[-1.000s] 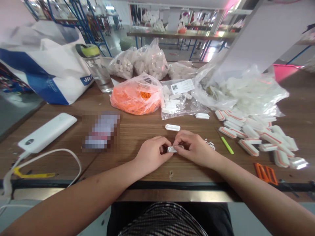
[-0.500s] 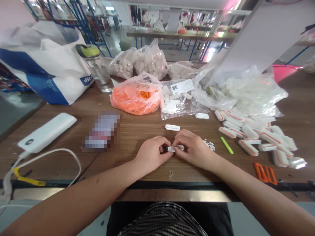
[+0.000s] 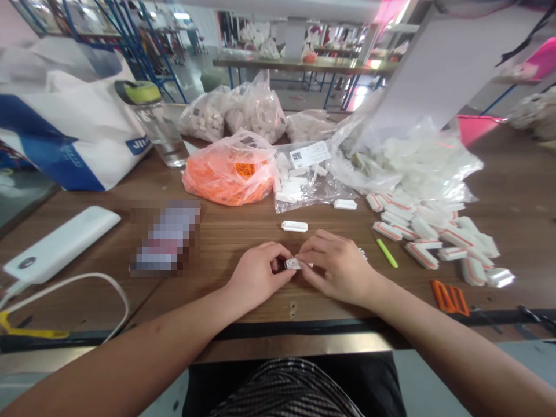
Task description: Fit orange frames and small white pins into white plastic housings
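Note:
Near the table's front edge, a small white plastic housing (image 3: 293,264) is pinched at its left end by the thumb and forefinger of my left hand (image 3: 256,275). My right hand (image 3: 339,266) has its thumb and fingers closed on the other end, hiding part of it. Just beyond my hands lies a similar white housing (image 3: 294,226), flat on the wood. Some tiny white pieces (image 3: 363,253) show past the right hand, which covers most of them. To their right rests a thin tool with a lime-green handle (image 3: 386,252).
A pile of white housings with orange strips (image 3: 428,246) and two orange frames (image 3: 450,297) lie at right. Behind are a bag of orange parts (image 3: 230,174) and clear bags (image 3: 256,110). A bottle (image 3: 154,124), phone (image 3: 167,237), power bank (image 3: 63,243) and cable are left.
The view has turned slightly right, so the table's things sit further left. Both hands still hold the housing; my right hand now covers more of the tiny white pieces.

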{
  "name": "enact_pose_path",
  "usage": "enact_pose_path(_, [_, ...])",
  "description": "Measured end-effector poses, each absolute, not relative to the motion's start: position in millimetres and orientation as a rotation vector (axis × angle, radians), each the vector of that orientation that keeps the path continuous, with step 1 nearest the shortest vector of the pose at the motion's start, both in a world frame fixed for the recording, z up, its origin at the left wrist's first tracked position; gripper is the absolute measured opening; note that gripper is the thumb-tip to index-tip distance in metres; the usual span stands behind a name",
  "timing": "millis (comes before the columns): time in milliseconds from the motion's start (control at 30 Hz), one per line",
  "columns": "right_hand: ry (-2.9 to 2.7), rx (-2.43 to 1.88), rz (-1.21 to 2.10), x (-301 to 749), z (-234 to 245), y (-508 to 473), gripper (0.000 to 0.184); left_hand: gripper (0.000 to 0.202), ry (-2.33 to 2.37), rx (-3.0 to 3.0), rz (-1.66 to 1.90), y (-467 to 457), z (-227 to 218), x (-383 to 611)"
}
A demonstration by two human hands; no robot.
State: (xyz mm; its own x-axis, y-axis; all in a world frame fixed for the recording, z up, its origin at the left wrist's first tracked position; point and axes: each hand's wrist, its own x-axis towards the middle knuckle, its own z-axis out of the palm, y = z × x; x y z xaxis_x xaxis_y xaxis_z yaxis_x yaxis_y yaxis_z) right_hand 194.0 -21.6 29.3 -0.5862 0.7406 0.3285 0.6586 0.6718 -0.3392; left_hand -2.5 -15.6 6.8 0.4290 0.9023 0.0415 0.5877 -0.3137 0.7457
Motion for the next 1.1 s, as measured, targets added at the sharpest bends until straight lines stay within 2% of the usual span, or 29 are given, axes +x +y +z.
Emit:
enact_pose_path(67, [-2.325, -1.249, 0.305, 212, 39, -14, 0.024, 0.009, 1.264, 2.023, 0.596, -15, 7, -2])
enact_pose_path(167, [-2.202, -1.757, 0.400, 251, 49, 2, 0.018, 0.010, 1.276, 2.024, 0.589, -14, 6, -2])
enact_pose_path(233, [-2.276, -1.931, 0.494, 274, 50, 9, 0.015, 0.009, 1.272, 2.025, 0.588, -13, 5, -2])
enact_pose_path(367, [-2.335, -1.872, 0.634, 290, 42, 12, 0.018, 0.008, 1.262, 2.039, 0.581, -13, 4, -3])
enact_pose_path(533, [-2.290, -2.014, 0.517, 286, 29, 10, 0.018, 0.010, 1.266, 2.045, 0.568, -13, 6, -4])
enact_pose_path(633, [-2.223, -2.076, 0.561, 290, 26, 11, 0.020, 0.010, 1.262, 2.048, 0.575, -13, 6, -4])
enact_pose_path(900, [-2.175, -1.906, 0.640, 295, 31, 11, 0.021, 0.009, 1.258, 2.054, 0.585, -13, 5, -4])
enact_pose_path(1100, [-2.227, -2.019, 0.573, 289, 31, 11, 0.018, 0.009, 1.266, 2.050, 0.589, -13, 5, -3])
